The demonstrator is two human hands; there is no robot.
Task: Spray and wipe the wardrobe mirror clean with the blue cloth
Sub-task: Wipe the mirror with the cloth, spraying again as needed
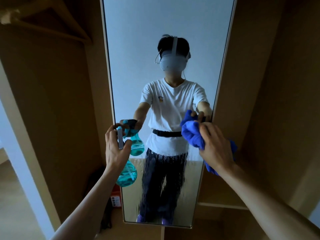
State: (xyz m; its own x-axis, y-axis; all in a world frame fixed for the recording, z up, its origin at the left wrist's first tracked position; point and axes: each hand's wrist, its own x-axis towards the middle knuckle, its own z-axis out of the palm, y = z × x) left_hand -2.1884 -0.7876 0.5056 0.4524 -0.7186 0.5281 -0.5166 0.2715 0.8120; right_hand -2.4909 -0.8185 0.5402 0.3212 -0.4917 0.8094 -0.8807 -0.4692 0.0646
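Your left hand (116,151) grips the spray bottle (127,173), your right hand (216,146) clutches the bunched blue cloth (192,135) at the wardrobe mirror (164,23) near its right edge, and with droplets (164,159) streaking the lower glass, wiping seems due: sweep down through them.

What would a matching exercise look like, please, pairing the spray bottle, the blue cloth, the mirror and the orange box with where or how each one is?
Column one:
1. spray bottle
2. blue cloth
3. mirror
4. orange box

Column two:
A. streaked with drips on its lower part
B. held in the left hand
C. low down by the mirror's left edge
D. bunched in the right hand

Pairs: 1-B; 2-D; 3-A; 4-C.
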